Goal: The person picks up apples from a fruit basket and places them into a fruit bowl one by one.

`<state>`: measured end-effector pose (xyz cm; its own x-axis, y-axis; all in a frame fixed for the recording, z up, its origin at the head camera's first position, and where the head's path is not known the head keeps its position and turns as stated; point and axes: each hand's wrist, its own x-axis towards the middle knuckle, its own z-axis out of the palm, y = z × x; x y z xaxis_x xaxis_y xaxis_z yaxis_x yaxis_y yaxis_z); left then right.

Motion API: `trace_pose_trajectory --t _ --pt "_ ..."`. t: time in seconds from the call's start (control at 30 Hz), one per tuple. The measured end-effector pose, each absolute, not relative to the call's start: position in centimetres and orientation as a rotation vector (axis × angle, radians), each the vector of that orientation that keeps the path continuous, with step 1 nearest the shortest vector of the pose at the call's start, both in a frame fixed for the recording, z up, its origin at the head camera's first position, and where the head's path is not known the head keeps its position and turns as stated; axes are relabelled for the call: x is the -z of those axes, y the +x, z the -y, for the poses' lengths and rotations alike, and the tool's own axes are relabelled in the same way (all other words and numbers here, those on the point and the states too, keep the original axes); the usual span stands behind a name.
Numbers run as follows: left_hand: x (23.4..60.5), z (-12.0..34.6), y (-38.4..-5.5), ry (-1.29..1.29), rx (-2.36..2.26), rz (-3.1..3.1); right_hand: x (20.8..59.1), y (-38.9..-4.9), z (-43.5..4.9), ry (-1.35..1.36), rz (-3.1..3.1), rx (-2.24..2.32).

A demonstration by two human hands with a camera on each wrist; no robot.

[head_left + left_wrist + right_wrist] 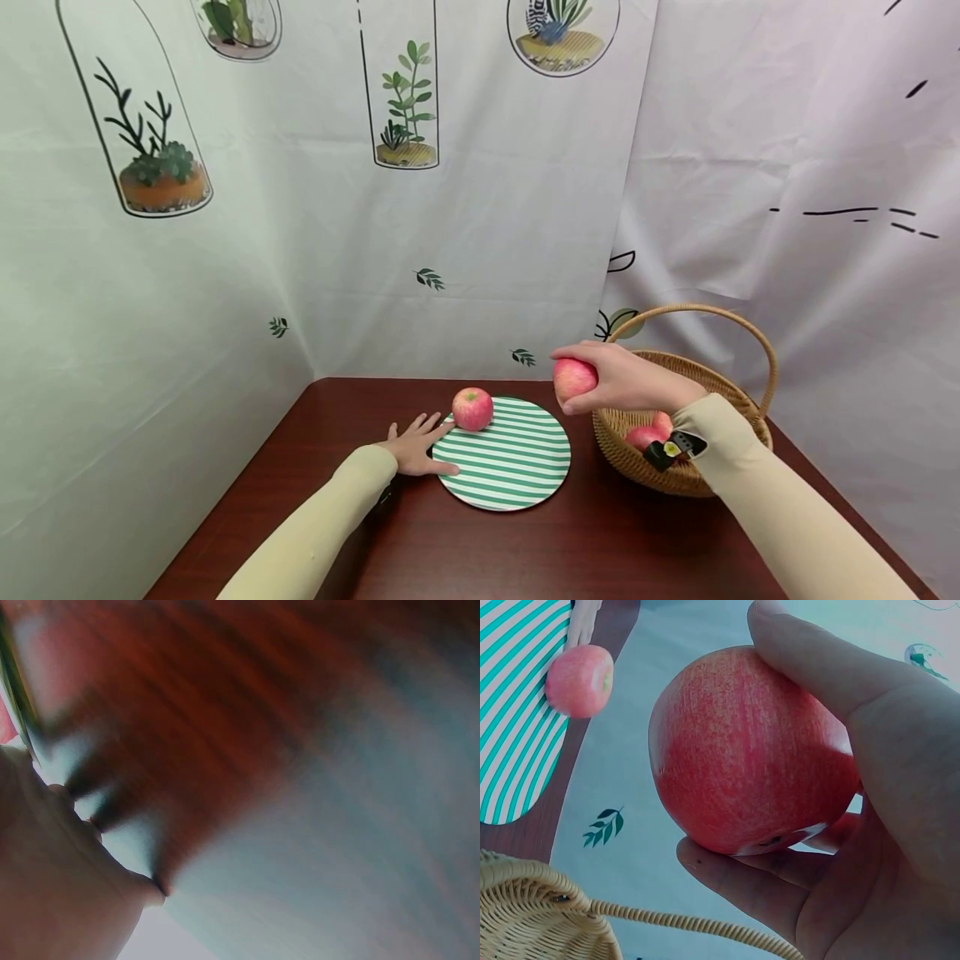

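My right hand (626,377) grips a red apple (574,380) in the air, between the round mat and the basket. In the right wrist view, thumb and fingers wrap around this apple (746,754). A green-and-white striped round mat (510,458) lies on the table. Another red apple (472,409) sits on its far left edge, stem up. My left hand (416,448) rests with fingers spread at the mat's left edge, fingertips close to that apple. The left wrist view shows part of this hand (60,862) over the dark red tabletop.
A wicker basket (637,467) with a tall arched handle (772,367) stands right of the mat, under my right forearm. Apples (647,435) lie inside it. The dark red table (450,550) ends at a white patterned cloth (465,233) behind and at the sides.
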<state>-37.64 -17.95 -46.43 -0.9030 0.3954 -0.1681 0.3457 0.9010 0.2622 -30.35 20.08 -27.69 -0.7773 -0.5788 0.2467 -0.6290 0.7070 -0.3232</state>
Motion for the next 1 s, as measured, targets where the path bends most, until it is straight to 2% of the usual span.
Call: trace_pose_trajectory --t 1.0 --pt "45.2 17.8 -36.7 0.578 -0.318 -2.832 30.0 -34.1 -16.7 0.999 2.804 -0.728"
